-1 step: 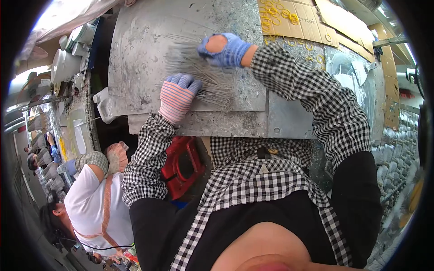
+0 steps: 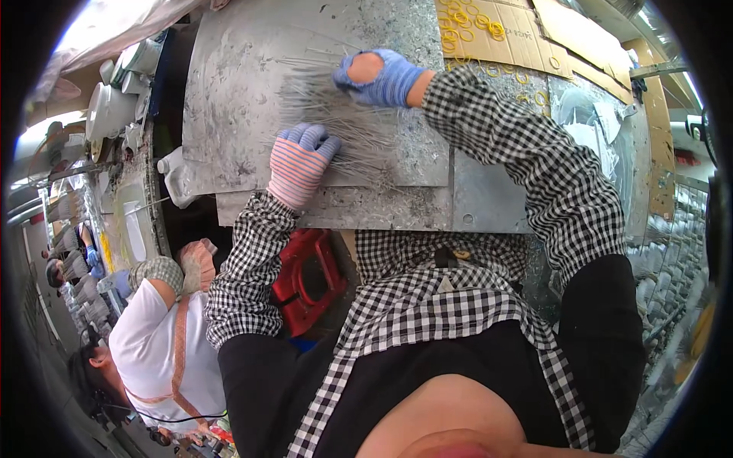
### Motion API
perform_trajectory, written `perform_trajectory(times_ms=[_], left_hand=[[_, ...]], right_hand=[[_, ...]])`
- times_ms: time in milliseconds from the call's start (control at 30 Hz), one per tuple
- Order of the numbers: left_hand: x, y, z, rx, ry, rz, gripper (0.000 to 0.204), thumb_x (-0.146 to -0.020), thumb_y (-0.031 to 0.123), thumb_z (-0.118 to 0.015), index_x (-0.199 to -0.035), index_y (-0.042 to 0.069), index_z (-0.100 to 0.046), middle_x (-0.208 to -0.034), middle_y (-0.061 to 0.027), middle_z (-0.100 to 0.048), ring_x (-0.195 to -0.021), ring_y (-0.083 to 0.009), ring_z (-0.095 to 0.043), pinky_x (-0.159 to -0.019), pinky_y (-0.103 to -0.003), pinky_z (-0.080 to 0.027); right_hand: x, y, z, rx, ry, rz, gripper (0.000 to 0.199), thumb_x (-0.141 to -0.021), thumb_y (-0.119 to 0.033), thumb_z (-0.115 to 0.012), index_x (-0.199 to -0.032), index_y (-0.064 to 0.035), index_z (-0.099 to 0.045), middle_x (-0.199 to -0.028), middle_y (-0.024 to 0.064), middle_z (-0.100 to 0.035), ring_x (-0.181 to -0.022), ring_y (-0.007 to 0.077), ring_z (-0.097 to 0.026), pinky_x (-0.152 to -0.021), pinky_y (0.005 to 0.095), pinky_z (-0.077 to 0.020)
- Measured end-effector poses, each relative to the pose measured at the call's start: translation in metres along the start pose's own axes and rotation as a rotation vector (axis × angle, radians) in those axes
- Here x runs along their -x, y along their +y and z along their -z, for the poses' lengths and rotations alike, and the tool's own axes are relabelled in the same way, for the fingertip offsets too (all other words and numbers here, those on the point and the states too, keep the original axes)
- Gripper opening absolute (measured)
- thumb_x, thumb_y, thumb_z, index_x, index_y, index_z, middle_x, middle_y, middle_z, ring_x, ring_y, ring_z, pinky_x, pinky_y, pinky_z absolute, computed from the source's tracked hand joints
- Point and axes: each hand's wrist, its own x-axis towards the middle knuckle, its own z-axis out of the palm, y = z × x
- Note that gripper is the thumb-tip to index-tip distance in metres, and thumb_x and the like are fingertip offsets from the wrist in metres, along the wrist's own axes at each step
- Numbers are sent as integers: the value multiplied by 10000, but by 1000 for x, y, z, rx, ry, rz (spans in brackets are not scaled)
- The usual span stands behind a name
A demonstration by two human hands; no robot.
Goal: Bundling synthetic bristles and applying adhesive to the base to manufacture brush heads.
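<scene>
A loose heap of thin grey metal wires (image 2: pixel 359 141) lies on the scuffed grey metal tabletop (image 2: pixel 229 99). My left hand (image 2: pixel 301 164), in a pink-and-blue striped glove, rests at the near left side of the heap. Its fingers are curled down over the wires, and the fingertips are hidden. Farther off and to the right, my right hand (image 2: pixel 379 78) bends over the heap's far side in a blue striped glove with a large hole on its back. Its fingers are bent together against the wires, tips out of sight.
Yellow rings (image 2: pixel 466 27) are scattered on flattened cardboard (image 2: pixel 519 46) at the far right. A white plastic jug (image 2: pixel 177 177) stands by the table's left edge. A red plastic stool (image 2: pixel 309 282) is below the table. Another person (image 2: pixel 164 336) works at the left.
My right hand has shifted slightly away from me over the wires. My left hand has stayed in place.
</scene>
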Motion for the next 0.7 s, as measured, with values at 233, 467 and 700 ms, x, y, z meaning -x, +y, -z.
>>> perform_trajectory(times_ms=[233,467,700], left_hand=[[-1,2,12,-20,50,-3,248,-702,178,-724,-948,174,-689,-1439,-109,-515,-1295,-326,-495,-1005,-456,-448],[-21,6,11,69,-244,190,519,-580,119,-785,-1080,181,-662,-1380,-140,-539,-1202,-369,-545,-977,-515,-443],[-2,11,-8,-26,-143,65,399,-745,124,-666,-1142,135,-623,-1045,-78,-638,-1008,-296,-609,-873,-437,-479]], right_hand=[[-7,1,33,-14,77,-107,222,-868,-183,-607,-1071,-98,-631,-901,141,-679,-866,334,-676,-783,425,-550],[-22,-26,29,-237,164,-31,277,-869,-247,-628,-1093,-84,-626,-925,135,-693,-874,304,-683,-794,408,-540],[-19,-40,3,-163,-385,30,287,-830,-243,-674,-1089,-124,-644,-930,116,-707,-891,320,-690,-794,405,-554]])
